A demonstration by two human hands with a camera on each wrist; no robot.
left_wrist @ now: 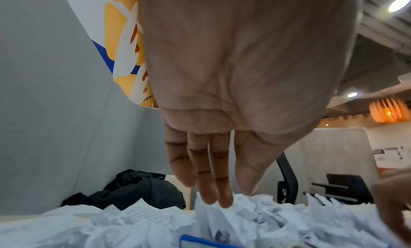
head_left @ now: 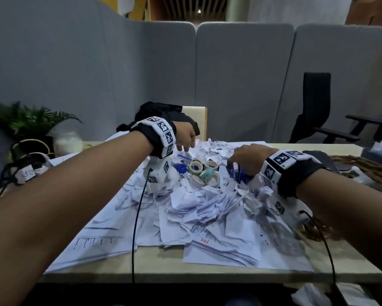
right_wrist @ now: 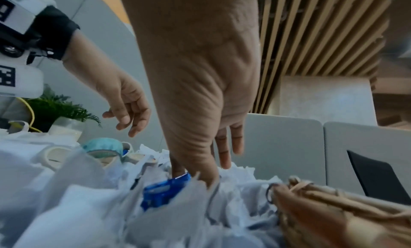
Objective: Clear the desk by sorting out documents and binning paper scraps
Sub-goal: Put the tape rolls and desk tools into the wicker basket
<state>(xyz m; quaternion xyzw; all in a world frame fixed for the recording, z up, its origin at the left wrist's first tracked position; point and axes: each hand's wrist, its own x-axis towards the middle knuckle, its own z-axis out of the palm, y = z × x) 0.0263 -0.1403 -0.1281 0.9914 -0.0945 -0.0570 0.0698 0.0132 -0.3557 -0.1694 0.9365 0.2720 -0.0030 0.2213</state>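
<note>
Countless paper scraps [head_left: 210, 202] bury desk [head_left: 163, 259] between grey partitions [head_left: 243, 80].

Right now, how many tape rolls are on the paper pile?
4 visible, clustered mid-pile between the hands: one rear left, one rear right, a teal one in the middle, a white one in front. More may be buried.

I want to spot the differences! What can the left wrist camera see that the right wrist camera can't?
Only the left wrist view shows the orange lamp and the black cloth heap. Only the right wrist view shows the tape rolls, the plant, the wicker basket and the blue thing the right hand reaches into. Both show the left hand, open, and the paper scraps.
</note>
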